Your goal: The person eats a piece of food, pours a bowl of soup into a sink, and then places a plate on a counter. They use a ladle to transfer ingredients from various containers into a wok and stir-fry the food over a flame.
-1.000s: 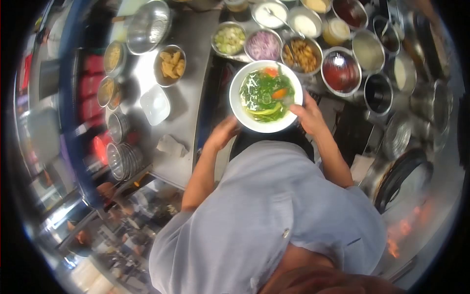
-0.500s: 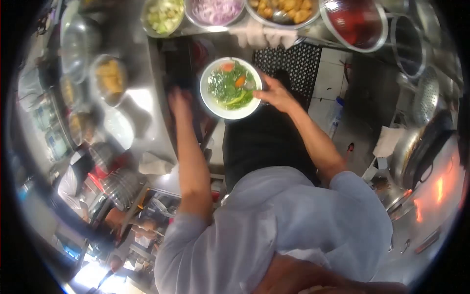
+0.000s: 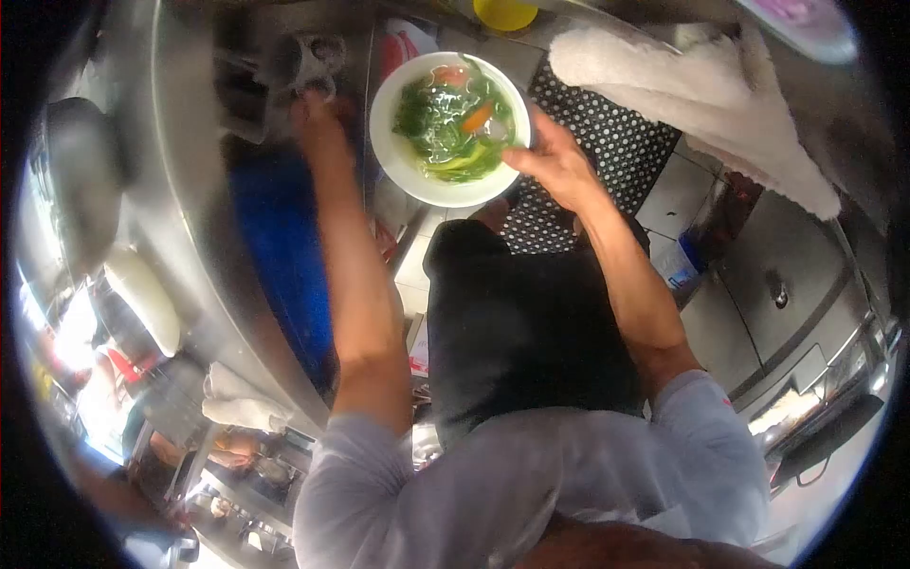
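Note:
My right hand [image 3: 561, 163] grips the rim of a white bowl [image 3: 387, 142], thumb on top and fingers beneath. Clear soup in the bowl holds leafy greens [image 3: 431, 119], an orange carrot-like slice [image 3: 477, 119] and a pale red piece. The bowl is roughly level above the floor, in front of my knees. My left hand [image 3: 318, 116] reaches into a dark space below the steel counter. Just beyond its fingers is a pale, looped object [image 3: 320, 59] I cannot make out. Blur hides whether those fingers touch it or are closed.
A steel counter edge [image 3: 175, 190] runs along the left, with a blue surface [image 3: 284, 256] beneath it. A cream towel [image 3: 682, 85] hangs at upper right. A black perforated mat [image 3: 559, 209] lies on the tiled floor. At lower left another person's hand [image 3: 227, 458] shows.
The view has tilted lower, bringing the under-counter space and towel closer; the ingredient bowls have mostly left the frame. My left hand has reached further forward and left. The soup bowl stays in my right hand.

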The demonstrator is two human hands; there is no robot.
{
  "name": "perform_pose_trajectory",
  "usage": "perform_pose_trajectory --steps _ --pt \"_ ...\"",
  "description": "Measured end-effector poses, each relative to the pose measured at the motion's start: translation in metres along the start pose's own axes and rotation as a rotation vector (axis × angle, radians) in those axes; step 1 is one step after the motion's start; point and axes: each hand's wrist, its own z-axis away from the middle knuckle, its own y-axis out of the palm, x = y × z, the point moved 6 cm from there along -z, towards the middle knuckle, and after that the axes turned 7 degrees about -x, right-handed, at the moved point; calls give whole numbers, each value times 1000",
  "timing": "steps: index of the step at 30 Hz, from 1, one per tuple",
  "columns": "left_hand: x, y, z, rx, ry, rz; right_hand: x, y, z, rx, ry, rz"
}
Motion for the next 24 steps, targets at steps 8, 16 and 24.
perform_pose_trajectory --steps 8,16,24 --pt "49 -67 50 -96 61 -196 6 33 -40 65 -53 116" --pt "64 -72 82 -15 101 -197 4 99 -88 26 -186 103" --pt "14 -90 116 -198 37 -131 -7 125 -140 -26 -77 77"
